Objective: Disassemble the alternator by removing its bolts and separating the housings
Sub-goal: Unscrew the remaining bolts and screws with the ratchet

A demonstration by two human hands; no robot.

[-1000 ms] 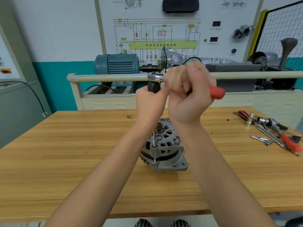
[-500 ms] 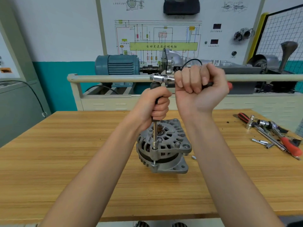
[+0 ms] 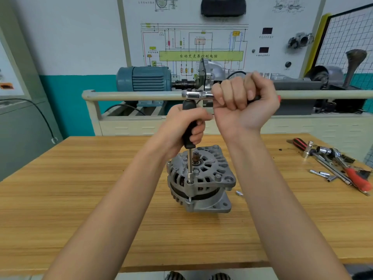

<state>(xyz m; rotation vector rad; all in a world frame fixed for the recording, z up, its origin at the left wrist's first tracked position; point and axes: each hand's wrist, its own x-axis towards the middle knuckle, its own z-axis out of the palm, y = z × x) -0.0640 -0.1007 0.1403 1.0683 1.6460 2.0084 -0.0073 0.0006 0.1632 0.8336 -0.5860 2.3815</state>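
The grey alternator [image 3: 203,178] stands upright on the wooden table [image 3: 80,188], its vented housing facing up. A long extension bar with a black grip [image 3: 189,136] stands vertically on a through bolt [image 3: 190,181] at the housing's left rim. My left hand [image 3: 185,126] grips that black grip. On top of the bar sits a chrome ratchet head [image 3: 196,95], its red-tipped handle pointing right. My right hand [image 3: 245,100] holds the ratchet handle in a fist, palm side toward me.
A loose bolt [image 3: 239,193] lies on the table just right of the alternator. Several sockets, extensions and red-handled tools [image 3: 339,166] lie at the table's right end. Behind the table runs a beige rail [image 3: 131,96] with a blue motor [image 3: 144,78] and a wiring-diagram panel.
My right hand has swung the ratchet handle from toward me round to the right. My left hand has slid down the black grip, so the alternator's top shows more.
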